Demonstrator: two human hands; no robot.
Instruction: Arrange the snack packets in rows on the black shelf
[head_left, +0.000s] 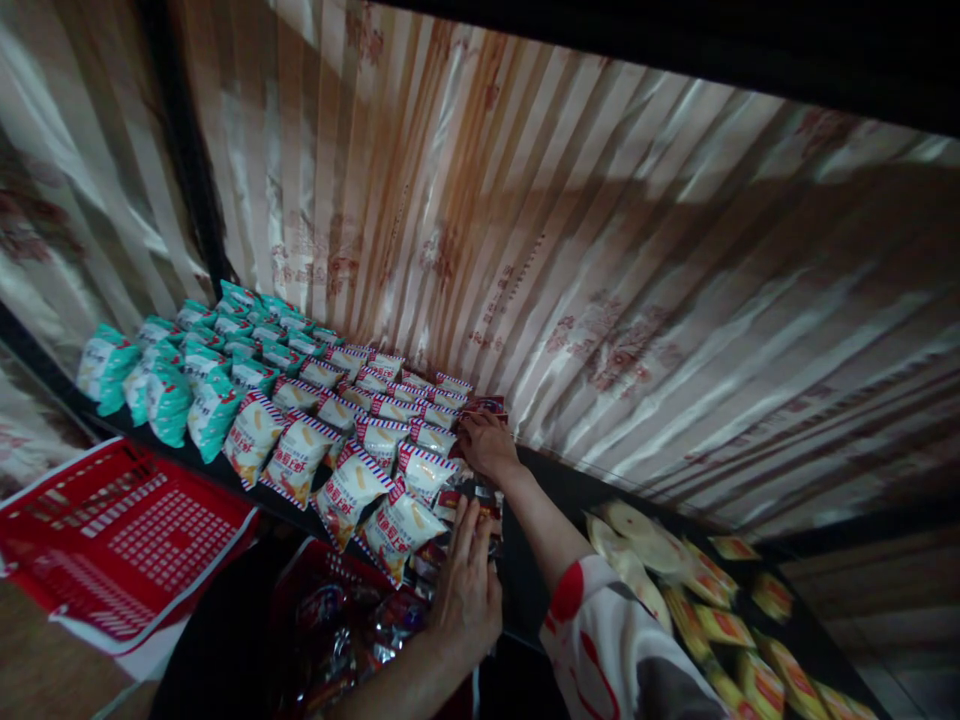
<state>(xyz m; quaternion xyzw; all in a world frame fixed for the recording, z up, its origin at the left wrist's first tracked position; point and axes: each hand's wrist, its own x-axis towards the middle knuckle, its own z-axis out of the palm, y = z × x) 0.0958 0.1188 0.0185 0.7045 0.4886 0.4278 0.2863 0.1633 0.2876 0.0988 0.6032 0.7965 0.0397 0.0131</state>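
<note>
Dark-red packets (484, 492) are lying right of white bags (349, 492).
Left hand (468, 590) is resting near, fingers outstretched; right hand (487, 445) is touching far packets, grip impossible to tell.

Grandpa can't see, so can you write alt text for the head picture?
A person's left hand and right hand touch dark packets on a black shelf, beside rows of white bags and teal bags. A red basket sits left; yellow packs lie right.

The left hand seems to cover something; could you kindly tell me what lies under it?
Dark-wrapped packets on the black shelf show around the fingers of the left hand. What lies directly beneath the palm is covered, so I cannot tell.
</note>
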